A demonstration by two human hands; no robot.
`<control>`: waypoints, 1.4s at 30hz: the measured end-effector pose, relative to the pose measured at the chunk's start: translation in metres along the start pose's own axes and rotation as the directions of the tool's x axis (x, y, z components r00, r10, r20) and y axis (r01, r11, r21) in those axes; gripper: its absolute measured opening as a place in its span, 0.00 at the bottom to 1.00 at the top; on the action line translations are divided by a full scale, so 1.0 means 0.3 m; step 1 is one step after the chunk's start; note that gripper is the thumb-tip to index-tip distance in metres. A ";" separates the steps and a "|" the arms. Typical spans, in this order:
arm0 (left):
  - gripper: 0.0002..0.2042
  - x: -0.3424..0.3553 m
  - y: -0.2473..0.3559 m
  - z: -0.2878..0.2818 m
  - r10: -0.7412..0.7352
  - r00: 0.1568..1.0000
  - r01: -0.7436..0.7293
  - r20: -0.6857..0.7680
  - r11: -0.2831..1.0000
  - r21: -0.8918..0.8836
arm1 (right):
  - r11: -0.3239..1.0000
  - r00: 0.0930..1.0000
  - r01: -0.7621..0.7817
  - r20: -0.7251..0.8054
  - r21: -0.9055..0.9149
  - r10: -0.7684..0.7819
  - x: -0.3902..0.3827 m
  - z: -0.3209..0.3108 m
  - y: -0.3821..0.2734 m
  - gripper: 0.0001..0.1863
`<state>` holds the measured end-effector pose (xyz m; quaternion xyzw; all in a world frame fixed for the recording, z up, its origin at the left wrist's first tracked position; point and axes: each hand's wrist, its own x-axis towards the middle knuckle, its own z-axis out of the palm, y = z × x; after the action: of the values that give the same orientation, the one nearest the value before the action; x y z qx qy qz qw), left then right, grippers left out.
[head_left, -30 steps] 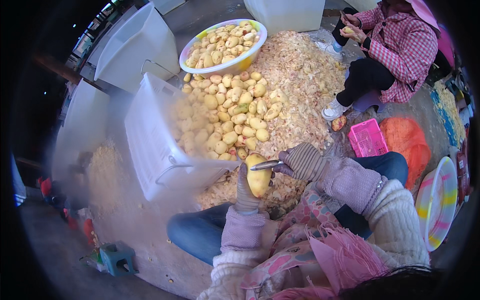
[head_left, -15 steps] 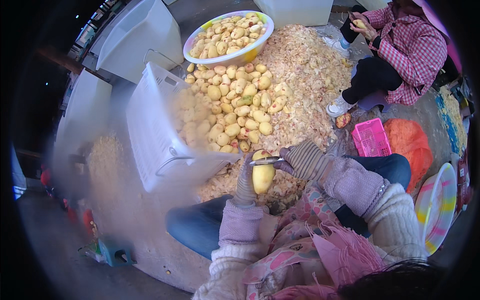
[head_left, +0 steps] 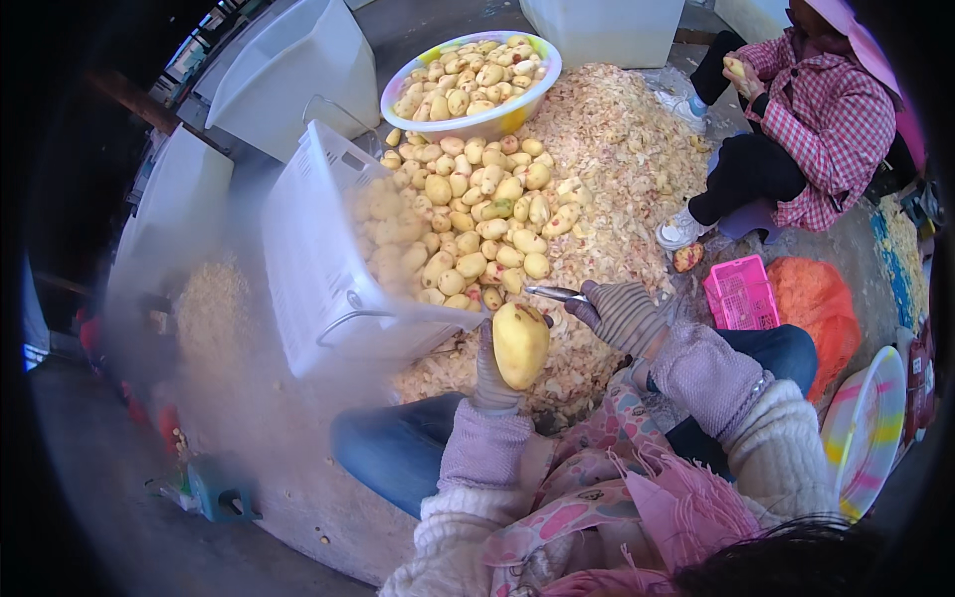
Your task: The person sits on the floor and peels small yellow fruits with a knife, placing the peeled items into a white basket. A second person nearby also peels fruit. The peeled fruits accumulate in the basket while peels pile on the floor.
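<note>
Upright in my left hand [head_left: 491, 376] is a peeled yellow potato [head_left: 521, 345], with the gloved fingers wrapped round its left side and behind it. A few dark reddish specks show near its top. My right hand [head_left: 625, 316], in a striped glove, grips a metal peeler [head_left: 556, 294]. Its blade points left, above the potato and apart from it. Beyond my hands lies a heap of peeled potatoes [head_left: 468, 229], spilling from a tipped white plastic crate [head_left: 316, 269]. Peelings [head_left: 617, 169] spread thickly on the ground beside them.
A colourful basin [head_left: 473, 124] full of potatoes stands behind the heap. At right are a pink basket [head_left: 741, 294], an orange mesh sack [head_left: 814, 313] and another basin [head_left: 863, 433]. A seated person in a checked shirt [head_left: 836, 129] holds a potato. A low stool [head_left: 221, 490] stands lower left.
The peeler has come off the potato as my right hand moved up and to the right. The potato now shows turned, its face bare of the blade. My left hand keeps its hold.
</note>
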<state>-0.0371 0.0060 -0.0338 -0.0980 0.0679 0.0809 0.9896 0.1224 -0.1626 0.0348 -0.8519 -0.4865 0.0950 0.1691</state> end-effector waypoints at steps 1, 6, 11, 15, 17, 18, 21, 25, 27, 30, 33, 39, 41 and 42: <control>0.31 0.015 0.002 -0.009 -0.016 1.000 0.016 0.001 1.000 0.012 | 0.996 0.992 0.085 -0.094 0.004 -0.084 -0.002 0.011 -0.001 0.26; 0.37 0.007 -0.029 0.019 0.116 0.984 -0.051 -0.137 0.914 0.402 | 0.925 0.924 0.381 0.026 -0.008 -0.380 -0.022 0.025 -0.070 0.25; 0.33 -0.013 -0.054 0.081 0.110 0.973 0.029 -0.205 0.816 0.577 | 0.982 0.982 0.184 0.037 -0.041 -0.183 0.012 -0.051 -0.104 0.23; 0.30 -0.001 -0.033 0.064 0.026 0.985 0.046 -0.170 0.912 0.408 | 0.978 0.988 0.156 0.042 -0.138 -0.152 0.030 -0.065 -0.100 0.22; 0.31 0.005 -0.023 0.040 0.150 0.946 0.013 -0.289 0.871 0.492 | 0.880 0.883 0.462 0.147 -0.110 -0.445 0.016 -0.040 -0.115 0.23; 0.31 0.011 -0.016 0.031 0.112 0.958 0.035 -0.264 0.868 0.495 | 0.936 0.932 0.346 0.089 0.066 -0.351 0.013 -0.034 -0.110 0.23; 0.32 0.006 -0.013 0.017 0.136 0.946 0.044 -0.296 0.845 0.532 | 0.978 0.990 -0.139 -0.031 -0.154 0.135 0.037 -0.041 -0.091 0.22; 0.32 -0.003 -0.026 0.022 0.279 0.914 -0.046 -0.295 0.794 0.606 | 0.946 0.927 0.323 0.206 -0.019 -0.312 0.017 -0.033 -0.104 0.24; 0.33 -0.015 -0.025 0.038 0.240 0.929 0.010 -0.280 0.742 0.670 | 0.996 0.998 0.051 0.051 -0.078 -0.047 0.034 -0.036 -0.069 0.25; 0.36 -0.015 -0.019 0.068 0.134 0.970 -0.006 -0.205 0.849 0.528 | 0.962 0.975 -0.206 -0.124 -0.179 0.186 0.057 -0.048 -0.005 0.25; 0.36 -0.013 -0.030 0.079 0.061 0.991 -0.012 -0.121 0.930 0.368 | 0.995 0.993 -0.021 -0.115 -0.100 0.010 0.026 -0.019 0.004 0.26; 0.29 -0.035 -0.053 0.070 0.134 0.962 -0.046 -0.237 0.937 0.345 | 0.923 0.929 0.368 0.084 -0.116 -0.360 -0.019 0.031 -0.084 0.24; 0.29 -0.037 -0.048 0.053 0.125 0.947 -0.055 -0.295 0.970 0.235 | 0.995 0.994 0.017 -0.106 -0.097 -0.027 0.001 0.024 -0.072 0.24; 0.29 -0.034 -0.041 0.045 0.127 0.941 -0.072 -0.314 0.981 0.181 | 0.994 0.997 0.079 -0.005 -0.079 -0.079 0.004 0.026 -0.069 0.24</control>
<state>-0.0433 -0.0047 -0.0170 -0.0230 0.2409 0.1079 0.9643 0.1039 -0.1504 0.0354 -0.8383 -0.5225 0.0657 0.1411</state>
